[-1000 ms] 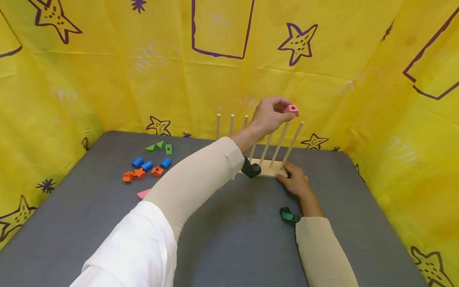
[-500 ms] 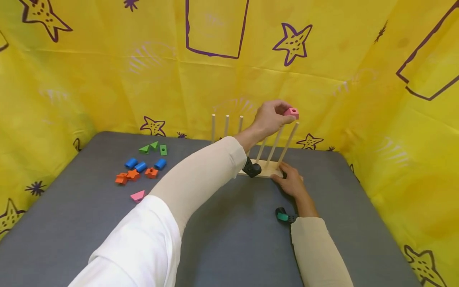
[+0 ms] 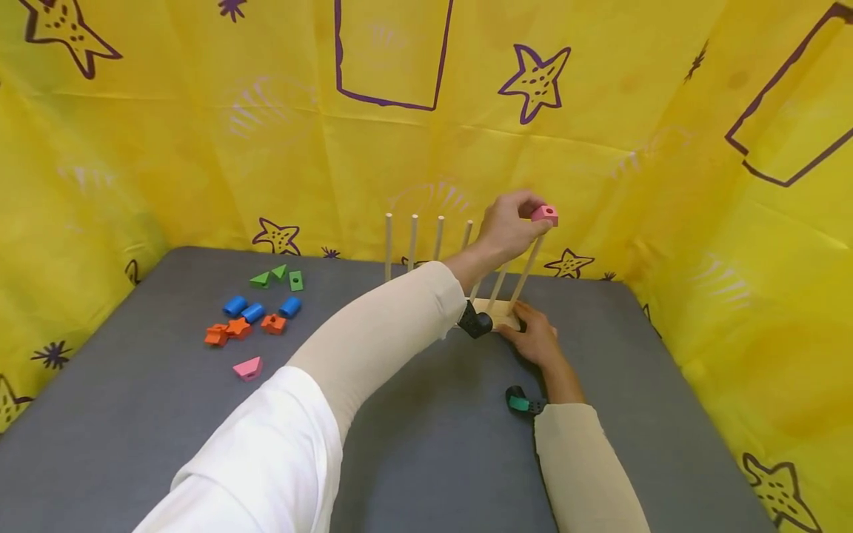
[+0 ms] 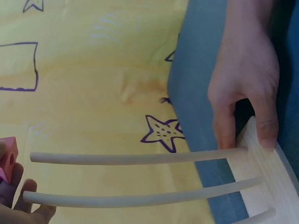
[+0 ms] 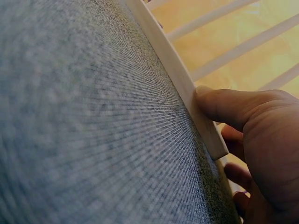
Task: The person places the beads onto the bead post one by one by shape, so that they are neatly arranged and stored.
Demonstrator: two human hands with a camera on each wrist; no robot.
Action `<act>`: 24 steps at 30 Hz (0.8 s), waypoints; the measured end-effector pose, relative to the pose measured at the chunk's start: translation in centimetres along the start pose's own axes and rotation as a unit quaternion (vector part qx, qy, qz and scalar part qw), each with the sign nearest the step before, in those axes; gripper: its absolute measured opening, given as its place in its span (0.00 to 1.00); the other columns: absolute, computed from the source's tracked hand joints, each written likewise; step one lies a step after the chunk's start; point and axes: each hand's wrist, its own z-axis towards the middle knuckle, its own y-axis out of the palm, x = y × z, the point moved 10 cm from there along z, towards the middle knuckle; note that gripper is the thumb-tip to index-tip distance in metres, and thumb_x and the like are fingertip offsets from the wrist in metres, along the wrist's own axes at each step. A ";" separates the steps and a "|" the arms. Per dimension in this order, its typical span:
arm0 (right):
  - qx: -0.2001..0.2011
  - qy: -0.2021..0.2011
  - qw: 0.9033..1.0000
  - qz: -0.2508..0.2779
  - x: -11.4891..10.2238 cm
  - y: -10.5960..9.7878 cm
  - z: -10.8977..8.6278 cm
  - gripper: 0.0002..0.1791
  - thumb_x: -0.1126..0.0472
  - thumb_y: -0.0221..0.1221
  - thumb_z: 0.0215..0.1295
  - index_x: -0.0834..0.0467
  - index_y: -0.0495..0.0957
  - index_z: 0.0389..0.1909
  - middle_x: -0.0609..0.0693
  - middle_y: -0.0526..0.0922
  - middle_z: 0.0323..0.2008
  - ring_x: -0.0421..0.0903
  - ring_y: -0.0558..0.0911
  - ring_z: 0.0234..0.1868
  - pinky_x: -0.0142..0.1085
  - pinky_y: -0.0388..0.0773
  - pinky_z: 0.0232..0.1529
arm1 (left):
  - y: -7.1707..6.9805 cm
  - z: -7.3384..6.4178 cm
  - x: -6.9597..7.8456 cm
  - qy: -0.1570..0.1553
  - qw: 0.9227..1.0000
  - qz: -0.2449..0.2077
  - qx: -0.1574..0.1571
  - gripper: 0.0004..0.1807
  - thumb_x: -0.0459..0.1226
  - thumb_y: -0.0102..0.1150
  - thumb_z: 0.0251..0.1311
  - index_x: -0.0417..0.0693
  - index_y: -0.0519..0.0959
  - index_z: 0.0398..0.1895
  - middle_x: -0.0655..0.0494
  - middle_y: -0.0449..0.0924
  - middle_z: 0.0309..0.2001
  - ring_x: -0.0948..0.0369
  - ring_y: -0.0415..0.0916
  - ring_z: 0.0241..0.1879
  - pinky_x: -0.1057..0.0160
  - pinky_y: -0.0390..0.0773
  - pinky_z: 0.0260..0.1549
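In the head view my left hand (image 3: 509, 228) pinches a pink block (image 3: 546, 215) with a hole through it, above the end peg of a wooden peg stand (image 3: 498, 314). From the left wrist view, the block's hole faces the tip of that peg (image 4: 93, 158), a small gap apart. Fingers of the left hand also lie near the neighbouring peg's tip; whether they touch it I cannot tell. My right hand (image 3: 537, 339) grips the stand's right end, its thumb (image 5: 219, 100) on the front edge of the base (image 5: 173, 65). The left forearm hides part of the stand.
To the left on the grey table (image 3: 426, 459) lie green blocks (image 3: 278, 275), blue cylinders (image 3: 253, 312), orange blocks (image 3: 239, 329) and a pink block with slanted sides (image 3: 248, 368). A yellow patterned cloth (image 3: 413, 148) stands behind and at the sides.
My left hand has brought the pink block slightly down and rightward, over the end peg. The right hand keeps its grip on the base. The head view has shifted a little.
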 end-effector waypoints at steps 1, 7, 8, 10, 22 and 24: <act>-0.002 0.001 1.000 -0.001 0.0 0.1 0.0 0.32 0.54 0.63 0.63 0.65 0.69 0.65 0.62 0.68 0.65 0.64 0.66 0.64 0.66 0.54 0.56 | 0.0 0.0 -0.2 -0.004 1.000 0.001 0.001 0.12 0.34 0.68 0.57 0.44 0.81 0.45 0.59 0.79 0.37 0.63 0.74 0.39 0.74 0.75 0.34; 0.002 0.006 1.000 0.015 0.0 0.1 -0.1 0.31 0.56 0.62 0.62 0.63 0.70 0.65 0.61 0.69 0.65 0.63 0.67 0.64 0.66 0.53 0.56 | 0.9 -0.1 -0.9 -0.022 1.000 0.003 -0.006 0.10 0.36 0.68 0.58 0.47 0.81 0.43 0.60 0.78 0.35 0.63 0.74 0.35 0.72 0.76 0.30; 0.004 0.005 1.000 0.019 0.0 0.1 -0.1 0.31 0.56 0.62 0.62 0.63 0.70 0.65 0.61 0.69 0.64 0.62 0.67 0.63 0.66 0.53 0.56 | 1.1 -0.1 -1.1 -0.024 1.000 0.004 -0.006 0.10 0.36 0.67 0.58 0.48 0.80 0.42 0.61 0.78 0.35 0.63 0.74 0.34 0.72 0.76 0.30; 0.007 0.007 1.000 0.024 0.1 0.1 -0.1 0.30 0.57 0.62 0.62 0.63 0.71 0.64 0.60 0.69 0.64 0.62 0.68 0.63 0.65 0.53 0.56 | 1.3 -0.2 -1.3 -0.026 1.000 0.007 -0.004 0.09 0.36 0.67 0.59 0.48 0.80 0.42 0.61 0.78 0.35 0.63 0.74 0.34 0.72 0.76 0.29; 0.000 0.014 1.000 0.021 0.2 0.4 -0.1 0.30 0.57 0.61 0.63 0.61 0.70 0.65 0.59 0.70 0.64 0.61 0.68 0.63 0.64 0.54 0.55 | 1.5 -0.6 -2.5 -0.027 0.998 -0.001 0.053 0.12 0.38 0.66 0.60 0.47 0.79 0.45 0.61 0.76 0.36 0.64 0.73 0.36 0.74 0.75 0.32; -0.002 0.015 1.000 0.016 0.2 0.2 0.0 0.31 0.56 0.61 0.63 0.62 0.70 0.65 0.60 0.69 0.64 0.62 0.67 0.63 0.65 0.53 0.56 | 1.7 -0.7 -2.8 -0.030 0.998 -0.007 0.053 0.12 0.37 0.66 0.60 0.47 0.79 0.45 0.61 0.76 0.36 0.64 0.73 0.36 0.74 0.75 0.32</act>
